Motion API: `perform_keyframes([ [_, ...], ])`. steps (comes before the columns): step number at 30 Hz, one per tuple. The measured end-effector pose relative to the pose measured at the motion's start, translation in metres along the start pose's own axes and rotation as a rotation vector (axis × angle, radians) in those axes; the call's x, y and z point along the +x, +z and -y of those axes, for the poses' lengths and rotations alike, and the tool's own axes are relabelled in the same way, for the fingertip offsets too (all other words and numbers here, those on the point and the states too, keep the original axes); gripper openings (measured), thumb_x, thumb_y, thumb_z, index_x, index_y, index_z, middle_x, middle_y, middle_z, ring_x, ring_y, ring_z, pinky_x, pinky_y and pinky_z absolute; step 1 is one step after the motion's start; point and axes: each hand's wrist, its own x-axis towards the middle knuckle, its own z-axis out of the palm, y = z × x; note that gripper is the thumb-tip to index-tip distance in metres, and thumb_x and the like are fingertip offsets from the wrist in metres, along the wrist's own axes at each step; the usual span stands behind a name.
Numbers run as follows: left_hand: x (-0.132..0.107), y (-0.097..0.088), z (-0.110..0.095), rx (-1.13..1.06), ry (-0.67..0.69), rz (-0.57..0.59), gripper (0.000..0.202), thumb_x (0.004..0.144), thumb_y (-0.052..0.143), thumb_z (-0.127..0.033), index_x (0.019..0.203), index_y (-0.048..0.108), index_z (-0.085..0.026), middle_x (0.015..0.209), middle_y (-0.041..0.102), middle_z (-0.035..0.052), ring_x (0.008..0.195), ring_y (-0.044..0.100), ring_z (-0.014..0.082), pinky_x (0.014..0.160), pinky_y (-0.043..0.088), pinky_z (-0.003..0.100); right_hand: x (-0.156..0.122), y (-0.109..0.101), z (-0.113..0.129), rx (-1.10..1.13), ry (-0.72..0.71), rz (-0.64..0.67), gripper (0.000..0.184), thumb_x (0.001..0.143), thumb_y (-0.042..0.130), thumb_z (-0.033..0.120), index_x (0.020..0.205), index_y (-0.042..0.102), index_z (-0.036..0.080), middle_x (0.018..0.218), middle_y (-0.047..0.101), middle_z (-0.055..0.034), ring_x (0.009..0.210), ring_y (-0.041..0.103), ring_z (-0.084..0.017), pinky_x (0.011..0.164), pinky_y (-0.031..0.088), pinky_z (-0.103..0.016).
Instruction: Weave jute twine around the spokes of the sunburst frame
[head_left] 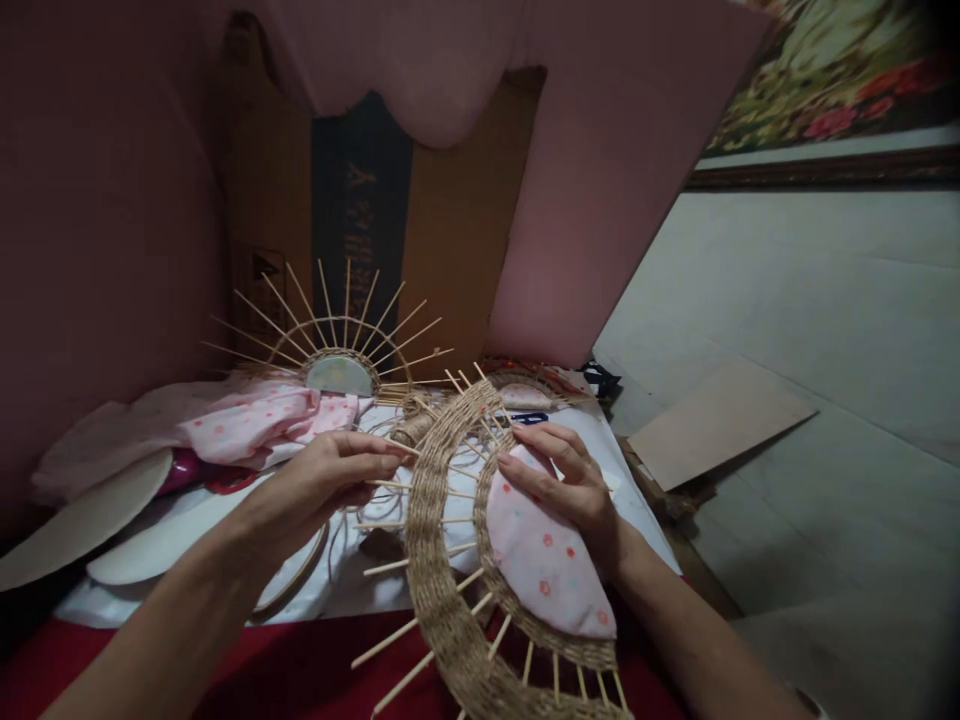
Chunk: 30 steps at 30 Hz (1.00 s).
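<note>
A woven twine fan (pixel 442 560) with wooden sticks radiating outward stands tilted in front of me. Its half-round center (pixel 551 560) is covered in pink flowered fabric, and two woven twine bands run around it. My right hand (pixel 559 475) grips the fan near the top of the fabric center, fingers lying over its front and inner band. At the outer edge, my left hand (pixel 345 465) pinches the tip of one stick (pixel 403 446) between thumb and fingers. Just behind the fan lies a ball of twine (pixel 411 430), with loose strands trailing below it.
Another stick fan (pixel 341 375) leans against a cardboard box at the back. Pink flowered cloth (pixel 247 425) and pale half-round boards (pixel 161 545) lie on the left. Blue-handled scissors or clip (pixel 530 418) rest behind the fan. A flat cardboard piece (pixel 720 425) is at right.
</note>
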Motion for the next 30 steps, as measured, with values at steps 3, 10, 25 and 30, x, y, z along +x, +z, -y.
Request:
perform_keyframes([
  [3,0.005,-0.005,0.001,0.12,0.044,0.006,0.02,0.066,0.075,-0.031,0.075,0.075,-0.014,0.055,0.057,0.0012,0.046,0.034,0.0067,0.042,0.021,0.02,0.007,-0.004,-0.004,0.025,-0.016,0.057,0.037,0.085,0.056,0.014,0.12,0.059,0.026,0.121,0.056,-0.0096,0.114,0.049,-0.024,0.09,0.049,-0.045],
  [10,0.014,0.0,-0.002,0.344,0.228,-0.065,0.027,0.061,0.076,-0.029,0.044,0.062,-0.015,0.041,0.044,-0.0023,0.042,0.031,0.0076,0.042,0.018,0.022,0.038,-0.025,-0.018,0.156,0.078,0.337,0.031,0.089,0.053,0.017,0.116,0.061,0.027,0.116,0.06,-0.0087,0.108,0.053,-0.019,0.089,0.047,-0.043],
  [25,0.0,-0.002,-0.034,-0.085,0.152,0.363,0.032,0.074,0.067,-0.031,0.054,0.048,-0.016,0.049,0.038,-0.004,0.042,0.026,0.0047,0.039,0.018,0.02,0.069,-0.025,-0.027,1.266,0.878,0.232,0.028,0.066,0.075,0.035,0.08,0.067,0.013,0.063,0.061,0.0005,0.049,0.051,-0.008,0.045,0.042,-0.018],
  [30,0.003,0.008,-0.023,-0.117,0.149,0.308,0.021,0.074,0.067,-0.03,0.064,0.059,-0.014,0.053,0.046,-0.0016,0.044,0.032,0.0058,0.041,0.022,0.02,0.054,-0.01,-0.007,1.395,1.215,0.096,0.034,0.06,0.077,0.039,0.078,0.061,0.015,0.059,0.059,0.0012,0.043,0.049,-0.008,0.039,0.042,-0.018],
])
